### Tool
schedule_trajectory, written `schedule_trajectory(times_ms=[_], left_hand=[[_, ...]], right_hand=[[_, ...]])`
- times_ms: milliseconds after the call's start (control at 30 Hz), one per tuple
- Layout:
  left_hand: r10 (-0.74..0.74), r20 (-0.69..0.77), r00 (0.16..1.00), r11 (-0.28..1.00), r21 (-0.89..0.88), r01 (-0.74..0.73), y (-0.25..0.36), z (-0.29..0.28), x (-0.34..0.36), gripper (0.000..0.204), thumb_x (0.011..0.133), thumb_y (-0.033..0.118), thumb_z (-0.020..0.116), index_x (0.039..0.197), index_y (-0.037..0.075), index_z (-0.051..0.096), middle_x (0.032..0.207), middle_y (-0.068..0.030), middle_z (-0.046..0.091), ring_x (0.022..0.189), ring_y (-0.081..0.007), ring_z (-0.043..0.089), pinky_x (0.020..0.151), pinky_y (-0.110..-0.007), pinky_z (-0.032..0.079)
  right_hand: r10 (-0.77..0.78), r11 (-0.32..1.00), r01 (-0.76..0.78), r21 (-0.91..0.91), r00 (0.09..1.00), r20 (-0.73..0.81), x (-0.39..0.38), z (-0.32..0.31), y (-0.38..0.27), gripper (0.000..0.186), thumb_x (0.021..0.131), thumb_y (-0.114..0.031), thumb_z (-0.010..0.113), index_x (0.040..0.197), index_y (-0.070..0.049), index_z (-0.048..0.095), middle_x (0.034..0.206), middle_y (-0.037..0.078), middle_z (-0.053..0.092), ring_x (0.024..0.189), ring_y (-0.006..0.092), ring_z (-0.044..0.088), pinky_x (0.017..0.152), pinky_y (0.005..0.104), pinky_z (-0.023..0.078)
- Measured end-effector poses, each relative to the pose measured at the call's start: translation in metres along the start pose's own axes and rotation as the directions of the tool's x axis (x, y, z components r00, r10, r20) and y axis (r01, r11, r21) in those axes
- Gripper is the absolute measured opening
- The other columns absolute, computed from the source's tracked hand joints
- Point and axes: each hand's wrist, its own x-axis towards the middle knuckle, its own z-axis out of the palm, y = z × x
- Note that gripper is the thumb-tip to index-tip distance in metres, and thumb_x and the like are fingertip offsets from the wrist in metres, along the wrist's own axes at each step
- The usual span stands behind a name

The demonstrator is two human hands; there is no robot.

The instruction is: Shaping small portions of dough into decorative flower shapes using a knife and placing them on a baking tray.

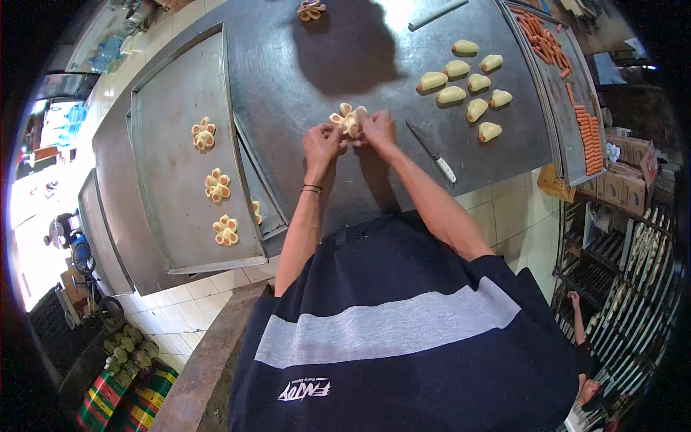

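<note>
A flower-shaped piece of dough with sausage slices in its petals (347, 117) lies on the dark metal table (288, 108). My left hand (323, 147) grips its near left edge, fingers bent and closed on it. From the other side, my right hand (378, 129) pinches the near right petals. The fingertips hide part of the dough's near side. A knife with a white handle (437, 155) lies right of my right hand, its blade pointing away. Several dough-wrapped sausages (451, 94) are grouped farther right.
On the left, a metal tray (169, 93) bears several dough flowers (217, 186), overlapping another tray (270, 216). A tray of sausages (589, 140) is at the right edge. A grey rod (437, 14) and another dough flower (311, 10) lie far off. Another person (586, 360) is by racks lower right.
</note>
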Motion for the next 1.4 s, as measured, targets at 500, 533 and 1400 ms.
schedule_trajectory(times_ms=[500, 533, 1400], left_hand=[[0.160, 0.377, 0.912, 0.877, 0.370, -0.307, 0.023, -0.006, 0.095, 0.030, 0.084, 0.007, 0.075, 0.114, 0.002, 0.077, 0.104, -0.0146, 0.080, 0.101, -0.0209, 0.076, 0.087, -0.035, 0.061], [0.153, 0.371, 0.916, 0.881, 0.369, -0.296, 0.018, -0.009, 0.092, 0.030, 0.084, 0.007, 0.075, 0.114, 0.002, 0.077, 0.104, -0.0146, 0.080, 0.101, -0.0209, 0.076, 0.087, -0.035, 0.061], [0.286, -0.118, 0.951, 0.939, -0.164, -0.303, -0.025, -0.467, 0.211, 0.059, 0.082, 0.007, 0.082, 0.137, -0.008, 0.063, 0.124, -0.0142, 0.073, 0.113, -0.0194, 0.070, 0.096, -0.033, 0.059]], right_hand=[[-0.537, 0.843, 0.533, -0.077, 0.841, -0.068, -0.009, -0.004, 0.015, 0.057, 0.076, -0.012, 0.088, 0.128, -0.001, 0.068, 0.112, 0.018, 0.065, 0.100, 0.0335, 0.068, 0.089, 0.0429, 0.056], [-0.518, 0.855, 0.519, -0.001, 0.853, -0.072, -0.012, -0.006, 0.018, 0.054, 0.075, -0.008, 0.087, 0.125, 0.000, 0.068, 0.112, 0.019, 0.065, 0.102, 0.0351, 0.068, 0.088, 0.0441, 0.057], [-0.445, 0.858, 0.497, 0.133, 0.589, 0.675, -0.026, 0.396, -0.280, 0.062, 0.085, -0.009, 0.084, 0.141, 0.003, 0.061, 0.124, 0.015, 0.071, 0.105, 0.0193, 0.070, 0.090, 0.0293, 0.058]])
